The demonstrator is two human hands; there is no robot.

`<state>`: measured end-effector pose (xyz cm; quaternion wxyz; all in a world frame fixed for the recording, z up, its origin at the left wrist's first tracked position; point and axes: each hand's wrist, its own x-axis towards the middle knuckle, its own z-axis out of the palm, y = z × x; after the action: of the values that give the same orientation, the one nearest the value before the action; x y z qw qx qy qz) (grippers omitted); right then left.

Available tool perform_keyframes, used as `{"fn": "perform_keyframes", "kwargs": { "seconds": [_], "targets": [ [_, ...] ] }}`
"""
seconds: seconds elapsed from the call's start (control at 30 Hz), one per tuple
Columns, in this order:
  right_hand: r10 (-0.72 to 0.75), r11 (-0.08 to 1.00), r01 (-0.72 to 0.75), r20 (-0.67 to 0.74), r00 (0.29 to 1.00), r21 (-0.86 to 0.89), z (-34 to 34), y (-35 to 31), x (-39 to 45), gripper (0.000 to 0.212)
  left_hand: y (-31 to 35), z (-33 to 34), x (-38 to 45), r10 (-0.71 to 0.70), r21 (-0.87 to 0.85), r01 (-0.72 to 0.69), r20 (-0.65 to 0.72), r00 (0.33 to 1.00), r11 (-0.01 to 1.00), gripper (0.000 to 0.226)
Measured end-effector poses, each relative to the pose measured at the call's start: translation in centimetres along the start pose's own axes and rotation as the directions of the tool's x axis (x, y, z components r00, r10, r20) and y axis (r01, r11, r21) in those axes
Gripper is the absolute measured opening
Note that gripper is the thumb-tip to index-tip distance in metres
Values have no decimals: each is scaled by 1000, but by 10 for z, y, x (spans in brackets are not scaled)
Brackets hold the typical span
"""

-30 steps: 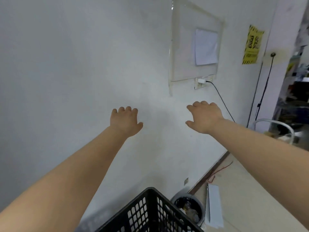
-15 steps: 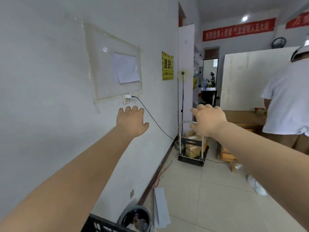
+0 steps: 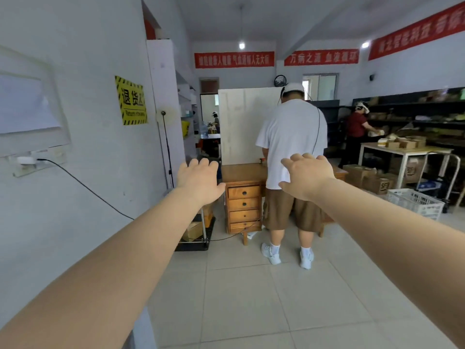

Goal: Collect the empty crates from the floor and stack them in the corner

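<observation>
Tiled floor [image 3: 251, 298], white wall with yellow sign [image 3: 131, 104] on the left. Left hand [image 3: 200, 181] and right hand [image 3: 307, 173] both out front, fingers spread, holding nothing; white crate [image 3: 415, 203] sits on the floor far right, beside the table [image 3: 405, 151]. Risk: person in white shirt [image 3: 293, 137] stands mid-aisle, could get bumped on the way there.

The room is bright and evenly lit. Two small ceiling lamps [image 3: 241, 45] glow white and are overexposed, and a window [image 3: 319, 86] at the back wall is also washed out. The tiled floor [image 3: 251, 298] carries only soft, weak shadows under the standing person [image 3: 292, 172]. The wide lens bends the straight lines near the edges, so the left wall [image 3: 75, 71] leans. Far shelves look slightly soft, and the near forearms are a little blurred.
</observation>
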<state>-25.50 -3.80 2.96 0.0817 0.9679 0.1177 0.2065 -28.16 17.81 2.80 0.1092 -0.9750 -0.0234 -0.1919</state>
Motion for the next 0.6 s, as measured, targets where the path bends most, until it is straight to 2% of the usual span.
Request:
{"fn": "perform_keyframes", "kwargs": {
  "seconds": [0.3,0.6],
  "targets": [
    [255,963,-247,65,965,-110,36,115,-5,54,128,15,83,264,-95,-269,-58,963,959,56],
    [526,835,-495,86,846,-242,66,220,21,57,243,26,187,500,-120,-522,-174,848,844,56]
  ]
}}
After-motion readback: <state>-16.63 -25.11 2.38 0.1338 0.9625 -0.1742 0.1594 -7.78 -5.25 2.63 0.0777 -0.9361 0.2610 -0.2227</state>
